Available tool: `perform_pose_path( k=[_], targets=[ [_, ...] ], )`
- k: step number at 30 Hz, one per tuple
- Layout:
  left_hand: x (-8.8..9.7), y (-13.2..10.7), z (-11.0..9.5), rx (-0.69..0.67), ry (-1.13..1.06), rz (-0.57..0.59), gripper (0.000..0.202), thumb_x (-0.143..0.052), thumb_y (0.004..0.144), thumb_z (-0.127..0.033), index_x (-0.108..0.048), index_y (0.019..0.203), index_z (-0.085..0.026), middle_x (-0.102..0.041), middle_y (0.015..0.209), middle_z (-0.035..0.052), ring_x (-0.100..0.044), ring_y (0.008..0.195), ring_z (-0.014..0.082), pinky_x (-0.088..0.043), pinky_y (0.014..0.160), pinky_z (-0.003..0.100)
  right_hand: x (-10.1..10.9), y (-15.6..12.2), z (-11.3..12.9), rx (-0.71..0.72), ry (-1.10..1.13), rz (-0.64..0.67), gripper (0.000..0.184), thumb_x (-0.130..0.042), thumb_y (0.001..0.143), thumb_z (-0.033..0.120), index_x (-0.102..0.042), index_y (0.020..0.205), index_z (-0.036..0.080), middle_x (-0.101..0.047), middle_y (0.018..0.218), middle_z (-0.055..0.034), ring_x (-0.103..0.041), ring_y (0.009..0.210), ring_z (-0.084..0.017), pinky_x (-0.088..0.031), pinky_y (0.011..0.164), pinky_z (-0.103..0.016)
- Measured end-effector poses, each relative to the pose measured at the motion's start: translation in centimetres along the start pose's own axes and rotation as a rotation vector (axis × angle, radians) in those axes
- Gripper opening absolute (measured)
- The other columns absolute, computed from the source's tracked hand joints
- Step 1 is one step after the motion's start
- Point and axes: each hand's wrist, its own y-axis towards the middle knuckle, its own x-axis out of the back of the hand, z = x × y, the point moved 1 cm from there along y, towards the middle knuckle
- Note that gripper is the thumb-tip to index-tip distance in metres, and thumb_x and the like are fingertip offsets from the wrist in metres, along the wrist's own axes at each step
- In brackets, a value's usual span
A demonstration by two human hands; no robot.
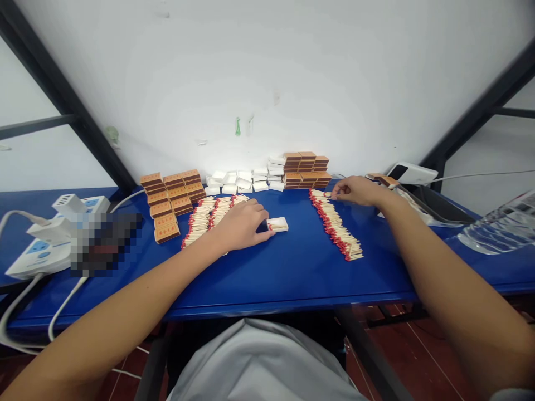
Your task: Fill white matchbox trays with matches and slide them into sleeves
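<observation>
My left hand [247,224] is closed around the left end of a small white matchbox tray [283,221], thumb in front and fingers behind. Red-tipped matches lie inside the tray, partly covered by the fingers. To the right, my right hand [355,190] pinches at the far end of a long row of matches [336,223]; how many sticks are between the fingertips is too small to tell. Another heap of matches [204,220] spreads under and beyond my left wrist, red heads pointing left.
Orange-brown matchboxes [172,195] stand stacked at back left, more boxes [307,170] at back centre. White empty trays [238,181] pile between them along the wall. A power strip [42,250] with cables lies left; a white device [412,172] and plastic bottle [497,228] lie right.
</observation>
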Motion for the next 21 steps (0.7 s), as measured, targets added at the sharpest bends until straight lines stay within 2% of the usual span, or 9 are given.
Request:
perform_pose_path(
  k=[3,8,11,14,17,21],
  targets=[
    [0.0,0.0,0.0,-0.005,-0.005,-0.003,0.032,-0.066,0.102,-0.047,-0.075,0.099,-0.016,-0.074,0.098,0.0112,-0.066,0.101,0.0294,-0.051,0.091,0.043,-0.1,0.1,0.1,-0.026,-0.004,0.02,0.008,-0.07,0.086,0.025,-0.076,0.086,0.019,-0.082,0.091,-0.0142,-0.066,0.076,-0.024,-0.046,0.072,-0.037],
    [-0.1,0.0,0.1,0.004,-0.003,-0.002,0.032,-0.066,0.102,-0.047,-0.075,0.099,-0.017,-0.074,0.099,0.0113,-0.066,0.102,0.0298,-0.051,0.091,0.043,0.5,-0.3,0.5,-0.058,-0.029,0.028,0.007,-0.07,0.087,0.021,-0.074,0.082,0.02,-0.081,0.089,-0.0157,-0.066,0.076,-0.026,-0.046,0.071,-0.038],
    [-0.2,0.0,0.1,0.003,-0.006,-0.01,0.031,-0.066,0.101,-0.047,-0.075,0.098,-0.017,-0.074,0.099,0.0115,-0.066,0.103,0.0299,-0.051,0.091,0.043,1.2,-1.0,2.0,-0.052,-0.049,-0.019,0.009,-0.069,0.09,0.026,-0.073,0.084,0.02,-0.078,0.085,-0.0135,-0.064,0.073,-0.024,-0.044,0.068,-0.037],
    [-0.4,-0.1,0.2,-0.002,-0.008,-0.019,0.031,-0.067,0.101,-0.047,-0.075,0.096,-0.018,-0.074,0.099,0.0115,-0.066,0.102,0.0297,-0.052,0.09,0.043,1.1,-1.9,5.7,0.052,0.002,-0.097,0.022,-0.068,0.093,0.042,-0.072,0.088,0.021,-0.074,0.083,-0.0089,-0.061,0.072,-0.023,-0.043,0.067,-0.035],
    [-0.5,0.0,0.3,-0.004,-0.013,-0.027,0.031,-0.067,0.101,-0.047,-0.075,0.097,-0.017,-0.074,0.099,0.0115,-0.066,0.102,0.0297,-0.052,0.092,0.043,-0.1,-2.8,10.8,0.24,0.107,-0.057,0.036,-0.062,0.097,0.056,-0.071,0.091,0.022,-0.073,0.086,-0.0077,-0.062,0.075,-0.022,-0.044,0.068,-0.034],
    [-0.5,0.0,0.3,-0.006,-0.015,-0.029,0.031,-0.067,0.101,-0.046,-0.075,0.1,-0.016,-0.074,0.1,0.0114,-0.067,0.102,0.0298,-0.052,0.092,0.044,-2.5,-3.6,15.9,0.371,0.15,0.064,0.029,-0.06,0.098,0.047,-0.071,0.096,0.021,-0.072,0.091,-0.0079,-0.061,0.077,-0.021,-0.042,0.068,-0.032]
  ],
)
